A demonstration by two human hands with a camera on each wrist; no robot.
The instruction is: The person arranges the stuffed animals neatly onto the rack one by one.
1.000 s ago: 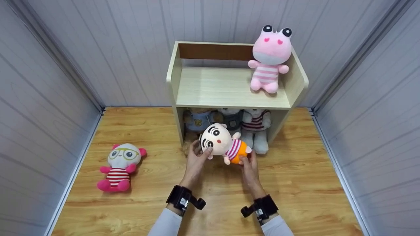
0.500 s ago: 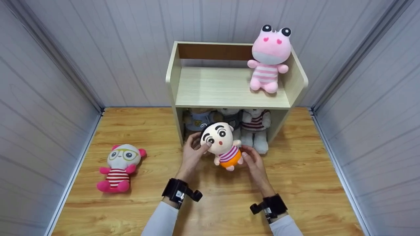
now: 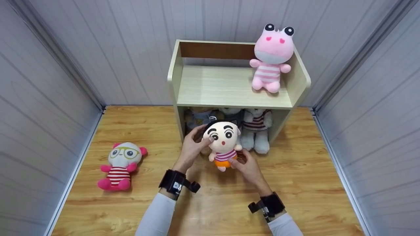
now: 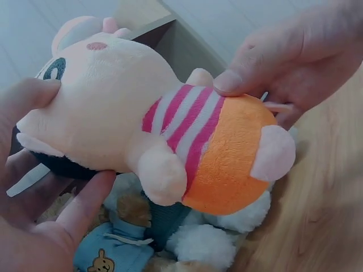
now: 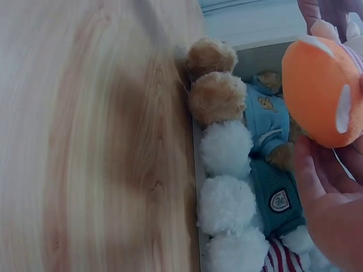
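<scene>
A plush boy doll (image 3: 223, 141) with black hair, thick brows, a pink-striped shirt and orange shorts is held upright in front of the shelf's lower opening. My left hand (image 3: 192, 147) grips its head, thumb on the cheek by the eye and fingers behind. Lower down, my right hand (image 3: 247, 165) pinches the body, its thumb on the orange shorts (image 4: 241, 153) near the striped shirt. In the right wrist view the doll's orange bottom (image 5: 317, 93) sits above my curled right fingers.
A pale wooden shelf (image 3: 216, 87) stands against the back wall, a pink frog plush (image 3: 274, 55) on its upper board. Below sit several teddy bears, one in striped red (image 3: 257, 121). A pink panda plush (image 3: 119, 167) with glasses lies on the wooden floor (image 3: 157, 203) at left.
The boy doll has turned from lying sideways to upright. My right hand left its feet and came back onto its body; my left hand stayed on the head.
</scene>
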